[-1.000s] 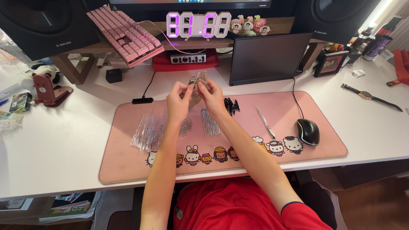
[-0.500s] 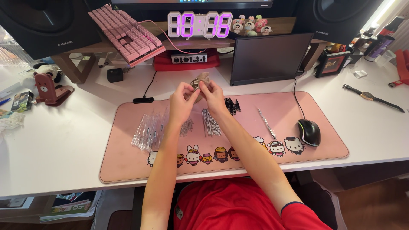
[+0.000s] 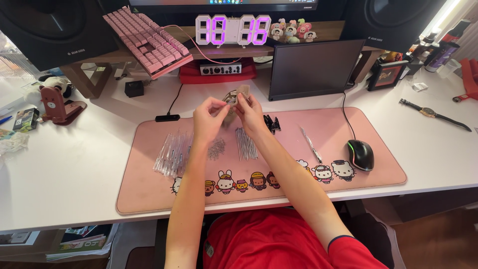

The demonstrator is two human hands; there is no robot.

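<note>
- Small tan-and-metal piece [image 3: 238,95]: the fingertips of the left hand [image 3: 209,122] and right hand [image 3: 250,115] are covering most of it; its kind is too small to tell.
- Monitor [image 3: 224,4]: the top edge is cutting off all but a strip.
- Two black speakers [image 3: 55,30]: the top edge is cropping both.
- Thin metal pieces [image 3: 246,144] on the pink mat [image 3: 378,169]: too fine to identify.
- Papers [image 3: 79,239] under the table [image 3: 64,184]: the table edge is hiding part of them.
</note>
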